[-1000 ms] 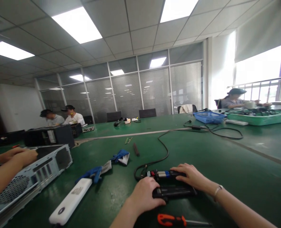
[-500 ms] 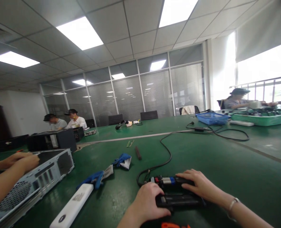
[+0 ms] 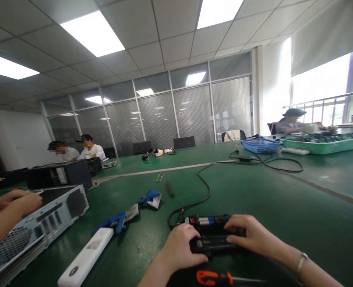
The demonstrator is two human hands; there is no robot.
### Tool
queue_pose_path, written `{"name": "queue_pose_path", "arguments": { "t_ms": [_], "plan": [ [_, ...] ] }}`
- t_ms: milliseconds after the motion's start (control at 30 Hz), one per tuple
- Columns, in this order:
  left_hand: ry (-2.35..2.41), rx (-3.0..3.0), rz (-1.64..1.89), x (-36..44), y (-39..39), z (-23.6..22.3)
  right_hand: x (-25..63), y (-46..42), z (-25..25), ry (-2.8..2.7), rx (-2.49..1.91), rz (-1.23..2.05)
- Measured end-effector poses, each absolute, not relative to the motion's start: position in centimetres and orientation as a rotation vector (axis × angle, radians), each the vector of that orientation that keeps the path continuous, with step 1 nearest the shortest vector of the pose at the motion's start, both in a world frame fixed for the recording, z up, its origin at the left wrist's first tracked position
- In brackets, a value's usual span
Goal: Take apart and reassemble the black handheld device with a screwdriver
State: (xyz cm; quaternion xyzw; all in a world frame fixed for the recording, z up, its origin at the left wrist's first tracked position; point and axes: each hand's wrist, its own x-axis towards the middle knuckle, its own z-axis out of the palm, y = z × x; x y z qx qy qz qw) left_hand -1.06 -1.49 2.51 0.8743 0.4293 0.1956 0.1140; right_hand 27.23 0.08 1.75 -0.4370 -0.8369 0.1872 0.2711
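Both of the person's hands rest on a flat black plastic device [image 3: 212, 240] lying on the green matted table [image 3: 269, 207], down at about 6 o'clock in the view. The left hand [image 3: 181, 247] curls loosely over the device's near left end, its fingers bent and its thumb pressed along the front edge. The right hand [image 3: 250, 236] lies on the right end, fingers spread a little and laid flat across the top. At the far edge of the device sits a small cylinder with blue, silver and red bands [image 3: 202, 220], and a black cable [image 3: 204, 187] loops away from it toward 12 o'clock.

Just nearer than the hands, at 6 o'clock, lies a screwdriver with an orange and black handle [image 3: 214, 277]. At 8 o'clock from the device lies a long white plastic bar [image 3: 85, 258], and beyond it at 10 o'clock a pair of blue and grey work gloves [image 3: 133, 210]. Far off at 9 o'clock another person's hand [image 3: 22, 204] rests on an open grey metal computer case [image 3: 42, 227]. Toward 2 o'clock stand a blue plastic basket [image 3: 260, 145] and a green plastic tray [image 3: 324, 144].
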Motion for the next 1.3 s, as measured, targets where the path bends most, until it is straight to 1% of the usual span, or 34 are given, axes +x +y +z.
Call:
{"name": "queue_pose_path", "arguments": {
  "t_ms": [100,233,300,400,500,833,967,1300],
  "plan": [
    [1.239,2.554,0.648,-1.0,-1.8,3.3,27.6,-0.1,1.8,-2.350,-1.208,0.593],
    [1.195,2.550,0.785,-1.0,-2.0,4.0,27.8,0.2,2.1,-2.360,-1.176,0.610],
    [1.200,2.540,0.907,-1.0,-1.9,3.9,27.8,0.5,2.1,-2.309,-1.123,0.562],
    [1.227,2.507,1.102,-1.2,-1.3,3.5,27.4,1.0,1.9,-2.180,-1.077,0.404],
    [1.270,2.466,1.180,-1.4,-0.4,2.9,26.6,1.3,1.4,-2.129,-1.069,0.247],
    [1.299,2.391,1.081,-2.1,1.3,1.0,26.0,3.3,-0.8,-2.215,-1.132,0.183],
    [1.276,2.370,0.995,-2.3,1.5,0.6,26.4,3.5,-0.8,-2.252,-1.133,0.204],
    [1.260,2.278,0.924,-3.0,2.1,0.4,26.2,3.2,-0.5,-2.297,-1.191,0.202]
  ]
}}
